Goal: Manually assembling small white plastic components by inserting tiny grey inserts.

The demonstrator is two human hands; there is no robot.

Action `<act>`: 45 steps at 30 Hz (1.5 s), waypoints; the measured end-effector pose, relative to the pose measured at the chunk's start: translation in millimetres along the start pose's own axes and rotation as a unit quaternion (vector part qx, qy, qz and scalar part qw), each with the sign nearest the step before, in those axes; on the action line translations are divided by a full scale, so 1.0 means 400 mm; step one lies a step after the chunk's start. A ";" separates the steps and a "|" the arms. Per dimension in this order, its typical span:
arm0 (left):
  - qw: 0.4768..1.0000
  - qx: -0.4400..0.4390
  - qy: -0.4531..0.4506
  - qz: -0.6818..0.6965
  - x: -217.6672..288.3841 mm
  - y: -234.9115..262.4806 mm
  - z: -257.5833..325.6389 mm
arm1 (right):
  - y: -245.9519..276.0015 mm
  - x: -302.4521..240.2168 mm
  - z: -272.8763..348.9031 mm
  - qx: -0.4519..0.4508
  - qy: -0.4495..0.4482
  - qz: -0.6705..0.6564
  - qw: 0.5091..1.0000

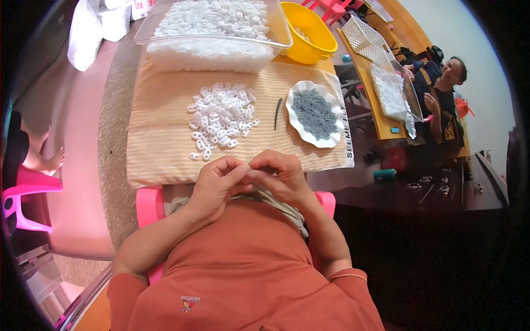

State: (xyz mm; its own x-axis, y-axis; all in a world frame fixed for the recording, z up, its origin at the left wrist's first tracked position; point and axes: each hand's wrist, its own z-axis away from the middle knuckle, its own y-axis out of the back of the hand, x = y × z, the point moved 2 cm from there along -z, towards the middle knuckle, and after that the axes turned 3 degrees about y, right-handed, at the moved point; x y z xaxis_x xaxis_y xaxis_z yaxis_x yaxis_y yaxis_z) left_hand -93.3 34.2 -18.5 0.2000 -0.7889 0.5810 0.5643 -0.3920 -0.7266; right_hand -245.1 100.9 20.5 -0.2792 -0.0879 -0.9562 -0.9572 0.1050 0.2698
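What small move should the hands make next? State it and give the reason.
Probably reach the left hand forward to the loose pile of white plastic pieces for another one. Both hands are pinched together at the near edge of the striped cloth, the right hand touching the left; what they hold is too small to tell. That pile lies straight ahead.

Pinkish floor (83, 182) on the left with a pink plastic chair (22, 201). Orange wooden table (381, 118) upper right, dark bench (430, 196) below it. Even, diffuse lighting.

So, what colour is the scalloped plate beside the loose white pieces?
White, holding grey pieces: plate, head view.
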 end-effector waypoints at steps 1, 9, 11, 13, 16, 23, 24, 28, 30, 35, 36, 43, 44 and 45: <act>1.000 -0.005 0.002 -0.001 0.000 -0.003 -0.002 | 0.001 0.008 0.003 0.004 0.000 0.003 1.000; 0.999 -0.027 0.012 -0.013 0.002 -0.006 0.000 | -0.012 0.004 0.014 0.080 0.211 0.160 0.961; 1.000 -0.023 0.011 -0.011 0.001 -0.007 0.001 | -0.017 0.011 0.017 0.094 0.230 0.180 0.952; 1.000 -0.019 0.010 -0.009 0.000 -0.006 0.001 | -0.017 0.008 0.021 0.107 0.249 0.200 0.942; 1.000 -0.015 0.008 -0.015 -0.003 -0.005 0.001 | -0.019 -0.004 0.024 0.105 0.270 0.241 0.926; 0.999 0.019 -0.014 -0.026 -0.003 -0.003 0.003 | 0.031 -0.026 0.036 0.122 0.231 0.302 0.917; 0.999 0.024 -0.011 -0.022 -0.002 -0.002 0.004 | 0.055 -0.024 0.036 0.138 0.197 0.330 0.913; 1.000 0.029 0.001 -0.013 -0.001 -0.007 0.004 | 0.169 0.011 0.039 0.227 0.157 0.455 0.847; 0.999 0.026 -0.001 -0.018 -0.001 -0.007 0.005 | 0.211 0.002 0.039 0.224 0.121 0.476 0.842; 0.999 0.021 0.004 -0.024 -0.004 -0.007 0.004 | 0.285 0.032 0.025 0.178 0.066 0.559 0.807; 0.999 0.021 0.005 -0.024 -0.004 -0.007 0.003 | 0.292 0.035 0.019 0.154 0.037 0.575 0.803; 1.000 0.013 0.011 -0.022 -0.007 -0.005 0.001 | 0.328 0.052 -0.015 0.085 -0.020 0.582 0.808; 1.000 0.013 0.012 -0.023 -0.006 -0.006 0.002 | 0.328 0.054 -0.018 0.080 -0.032 0.579 0.811; 1.000 0.013 0.013 -0.024 -0.006 -0.007 0.003 | 0.328 0.056 -0.020 0.074 -0.043 0.576 0.813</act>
State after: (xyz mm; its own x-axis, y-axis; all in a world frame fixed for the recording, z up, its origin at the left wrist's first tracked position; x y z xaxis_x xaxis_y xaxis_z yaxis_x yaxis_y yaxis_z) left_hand -94.4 37.7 -17.4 0.1511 -0.7821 0.6045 0.5941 -0.4170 -0.6879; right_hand -377.4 104.7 35.5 -0.9711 0.2233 -0.0838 -0.0417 0.1873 0.9814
